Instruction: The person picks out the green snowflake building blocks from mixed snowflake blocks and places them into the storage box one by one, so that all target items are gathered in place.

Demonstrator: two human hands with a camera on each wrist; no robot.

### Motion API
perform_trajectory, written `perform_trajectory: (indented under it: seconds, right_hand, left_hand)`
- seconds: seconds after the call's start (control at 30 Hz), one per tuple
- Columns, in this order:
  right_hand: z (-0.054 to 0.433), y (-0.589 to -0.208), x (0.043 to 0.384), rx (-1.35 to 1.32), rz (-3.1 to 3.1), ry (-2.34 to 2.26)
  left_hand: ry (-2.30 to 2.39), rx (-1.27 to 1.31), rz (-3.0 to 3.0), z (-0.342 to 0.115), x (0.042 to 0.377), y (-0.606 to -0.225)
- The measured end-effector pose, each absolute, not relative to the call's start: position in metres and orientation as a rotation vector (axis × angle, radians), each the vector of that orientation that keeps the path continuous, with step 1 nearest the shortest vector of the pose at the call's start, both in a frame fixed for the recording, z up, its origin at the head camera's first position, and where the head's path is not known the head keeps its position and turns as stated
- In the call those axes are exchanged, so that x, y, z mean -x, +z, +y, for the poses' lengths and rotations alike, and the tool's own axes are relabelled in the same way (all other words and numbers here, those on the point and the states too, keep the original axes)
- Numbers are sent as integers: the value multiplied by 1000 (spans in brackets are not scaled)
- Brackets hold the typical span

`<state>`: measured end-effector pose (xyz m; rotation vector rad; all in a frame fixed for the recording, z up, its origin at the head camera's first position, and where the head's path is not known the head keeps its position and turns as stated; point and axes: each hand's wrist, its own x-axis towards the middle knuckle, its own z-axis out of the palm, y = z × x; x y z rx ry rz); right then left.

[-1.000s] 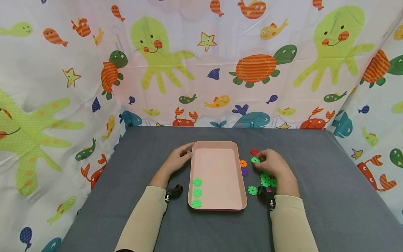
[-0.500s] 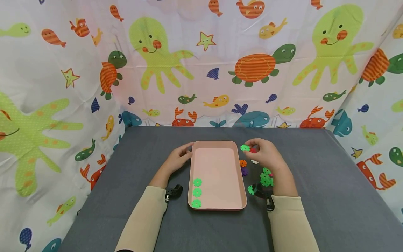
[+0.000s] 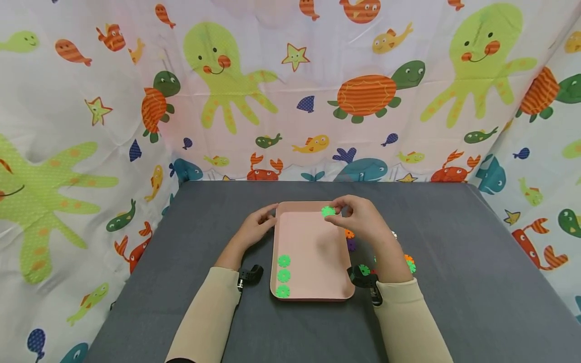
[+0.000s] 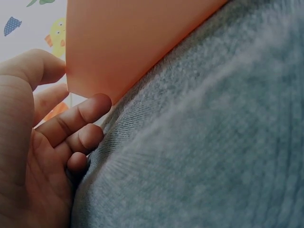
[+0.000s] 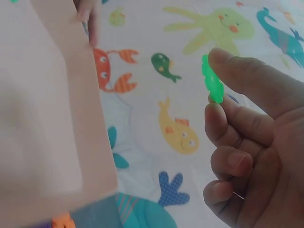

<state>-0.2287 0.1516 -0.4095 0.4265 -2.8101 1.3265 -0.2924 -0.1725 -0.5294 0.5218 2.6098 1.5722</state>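
My right hand [image 3: 360, 219] pinches a green notched plastic disc [image 3: 328, 211] between thumb and fingers. It is held above the far right part of the pink tray [image 3: 313, 252]. In the right wrist view the green disc stands nearly edge-on at the fingertips. Three green discs, the middle one [image 3: 283, 276] among them, lie in a column along the tray's left side. My left hand [image 3: 255, 227] rests against the tray's far left edge. The left wrist view shows its fingertips [image 4: 97, 105] touching the tray's outer wall [image 4: 128, 47], the fingers loosely bent.
Right of the tray lie an orange disc [image 3: 349, 234] and a purple disc [image 3: 351, 245]. More discs, including a green one [image 3: 364, 269], are partly hidden by the right wrist and its camera [image 3: 361, 277]. A patterned cloth [image 3: 290, 101] hangs behind the grey table [image 3: 227, 201].
My right hand has lifted the green disc from beside the pile and carried it left, over the tray. The left hand has stayed at the tray's edge.
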Motion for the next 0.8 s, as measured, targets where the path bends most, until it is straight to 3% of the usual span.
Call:
perform_trajectory:
  seconds: [0.4, 0.8]
  right_hand:
    - [101, -414, 255, -705, -2901, 1227]
    - [50, -454, 268, -997, -3168, 881]
  left_hand:
    - [1577, -501, 2612, -173, 294, -531]
    - [1595, -545, 2603, -174, 294, -530]
